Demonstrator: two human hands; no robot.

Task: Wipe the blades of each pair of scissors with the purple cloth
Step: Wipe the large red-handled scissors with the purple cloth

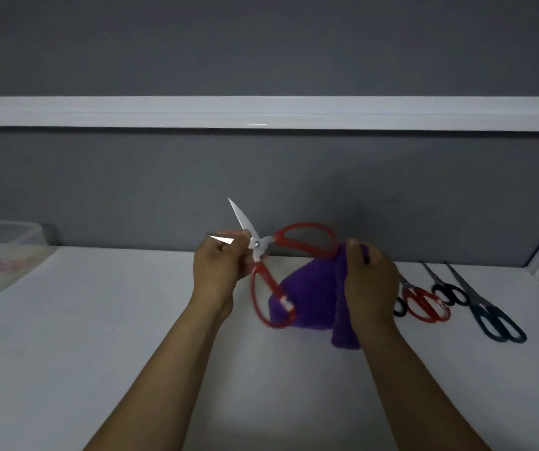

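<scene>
Above the table [99, 320], left hand [219, 265] grips red scissors [260, 244], handle label [286, 302] unreadable

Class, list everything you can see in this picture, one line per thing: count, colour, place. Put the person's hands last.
Open scissors: one, red handles, held above the table, blades apart.
Purple cloth: one, purple, hanging from the right hand.
Red-handled pair: one, lying at table's right.
Black-handled pair: one, beside it.
Dark-handled pair: one, farthest right.
Black loop: one, partly hidden behind the right hand.
Plastic container: one, clear, far left.
Table: one, white.
Left hand: grips one blade of the open scissors.
Right hand: grips the cloth.
</scene>
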